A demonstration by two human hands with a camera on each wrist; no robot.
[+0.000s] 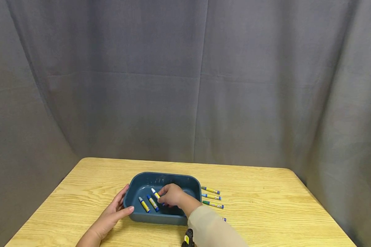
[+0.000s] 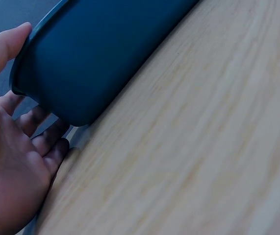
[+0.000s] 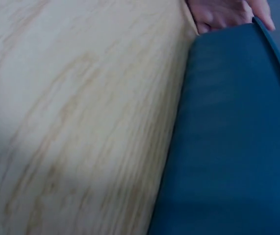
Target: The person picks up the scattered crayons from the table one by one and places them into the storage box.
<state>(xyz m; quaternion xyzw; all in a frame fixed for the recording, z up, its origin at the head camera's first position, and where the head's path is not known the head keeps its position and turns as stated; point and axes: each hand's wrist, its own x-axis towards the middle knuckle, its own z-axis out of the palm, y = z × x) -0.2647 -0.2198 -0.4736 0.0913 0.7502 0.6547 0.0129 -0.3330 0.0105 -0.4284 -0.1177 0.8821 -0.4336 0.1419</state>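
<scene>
A dark blue plastic tub (image 1: 136, 215) sits on the wooden table (image 1: 266, 212). Two blue-and-yellow markers (image 1: 144, 204) lie on its floor. My right hand (image 1: 170, 196) reaches inside the tub and pinches a third marker (image 1: 155, 193) with a white cap. My left hand (image 1: 115, 211) cups the tub's left corner, thumb on the rim and fingers along the outer wall (image 2: 95, 58). In the right wrist view only the tub wall (image 3: 228, 147) and the left hand's fingertips (image 3: 223, 12) show.
Three more markers (image 1: 211, 190) lie in a row on the table just right of the tub, and a piece of another (image 1: 224, 219) shows by my right sleeve. A grey curtain (image 1: 185, 85) hangs behind the table. The table's far edge lies behind the tub.
</scene>
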